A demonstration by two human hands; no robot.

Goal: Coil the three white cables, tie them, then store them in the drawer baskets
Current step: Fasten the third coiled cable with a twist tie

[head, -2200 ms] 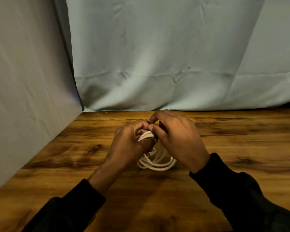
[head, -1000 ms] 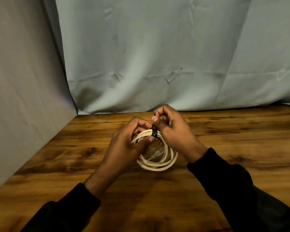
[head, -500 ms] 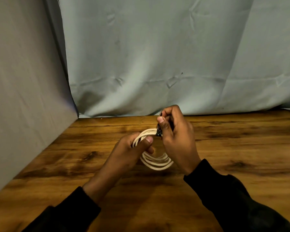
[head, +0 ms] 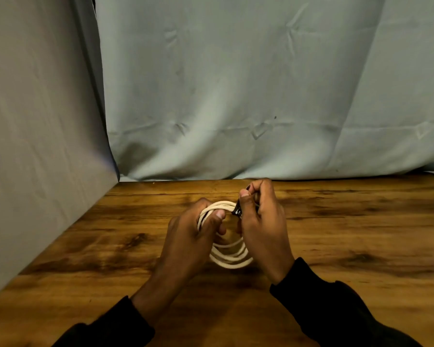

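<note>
One white cable point(head: 232, 260) is wound into a round coil of several loops and held upright just above the wooden table point(head: 348, 234). My left hand point(head: 193, 241) grips the coil's left side, thumb pressed over the loops. My right hand point(head: 262, 226) is closed at the coil's top right, pinching a small black tie point(head: 236, 211) that sits against the loops. The coil's right side is hidden behind my right hand. No other cable and no drawer or basket is in view.
A grey-blue cloth backdrop point(head: 261, 96) hangs along the table's far edge. A grey panel point(head: 35, 146) walls off the left side. Both forearms wear black sleeves.
The black tie has come into sight at the coil's top under my right fingers. My right hand shifted slightly right and up along the coil; my left hand keeps its grip.
</note>
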